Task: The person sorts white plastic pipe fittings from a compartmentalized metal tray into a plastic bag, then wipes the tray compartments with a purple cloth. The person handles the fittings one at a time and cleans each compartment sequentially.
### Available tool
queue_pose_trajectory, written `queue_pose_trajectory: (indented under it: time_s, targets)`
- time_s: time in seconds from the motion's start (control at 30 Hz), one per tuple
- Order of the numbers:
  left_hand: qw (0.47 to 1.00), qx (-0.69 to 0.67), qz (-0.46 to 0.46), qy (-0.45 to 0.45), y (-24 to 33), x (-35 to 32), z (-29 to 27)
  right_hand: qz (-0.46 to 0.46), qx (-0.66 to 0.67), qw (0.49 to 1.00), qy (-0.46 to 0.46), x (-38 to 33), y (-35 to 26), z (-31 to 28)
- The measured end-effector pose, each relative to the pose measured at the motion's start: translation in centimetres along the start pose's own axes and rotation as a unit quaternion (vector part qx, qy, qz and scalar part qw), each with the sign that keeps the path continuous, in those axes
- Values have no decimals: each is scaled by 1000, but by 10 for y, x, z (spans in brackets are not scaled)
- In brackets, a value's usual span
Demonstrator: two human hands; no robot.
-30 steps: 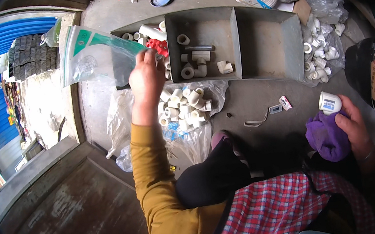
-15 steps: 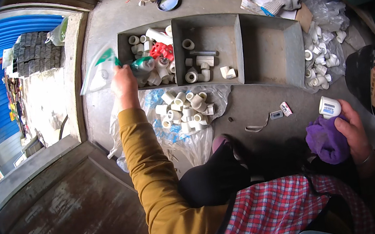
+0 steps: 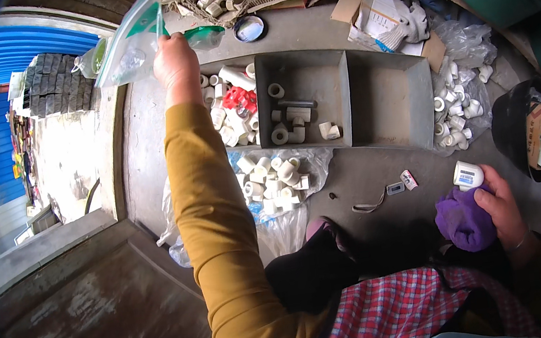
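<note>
My left hand [image 3: 176,68] is closed on the top of a clear plastic bag [image 3: 127,54] with green markings. It holds the bag up beyond the far left corner of a grey divided metal box [image 3: 390,93]. In my right hand [image 3: 504,209], at the right, are a white pipe elbow [image 3: 468,174] and a bunched purple cloth [image 3: 466,223]. The box's left compartment contains white pipe fittings [image 3: 227,133] and red valve handles [image 3: 240,99], partly hidden by my left arm. Several fittings lie in the middle compartment.
A pile of white fittings [image 3: 277,185] lies on clear plastic sheeting before the box. More fittings [image 3: 455,117] lie in plastic at its right. A black bucket [image 3: 512,128] stands farther right. A small grey device [image 3: 395,188] with a strap lies on the floor.
My left hand has moved up and away over the box's far left corner, lifting the plastic bag with it. My right hand still holds the elbow and cloth, slightly lower and leftward in view.
</note>
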State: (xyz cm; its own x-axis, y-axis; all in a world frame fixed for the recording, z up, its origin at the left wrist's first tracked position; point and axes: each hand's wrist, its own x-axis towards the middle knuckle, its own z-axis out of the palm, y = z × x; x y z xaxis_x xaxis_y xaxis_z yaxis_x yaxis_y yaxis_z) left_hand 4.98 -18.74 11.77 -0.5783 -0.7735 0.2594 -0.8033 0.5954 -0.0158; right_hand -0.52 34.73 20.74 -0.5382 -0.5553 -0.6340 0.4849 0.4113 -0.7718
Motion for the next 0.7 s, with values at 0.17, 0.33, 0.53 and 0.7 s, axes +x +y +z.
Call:
queue_pose_trajectory:
  time_s: [0.17, 0.33, 0.53, 0.7]
  targets:
    - [987, -126, 97, -14, -9, 10, 41, 9, 1, 1000, 13, -6, -2, -2]
    - [974, -214, 57, -36, -21, -32, 34, 23, 17, 999, 46, -7, 2, -1]
    - [972, -108, 72, -196, -76, -100, 28, 18, 39, 998, 43, 0, 4, -3]
    - [983, -144, -6, -117, -89, -125, 4, 13, 36, 999, 36, 0, 6, -5]
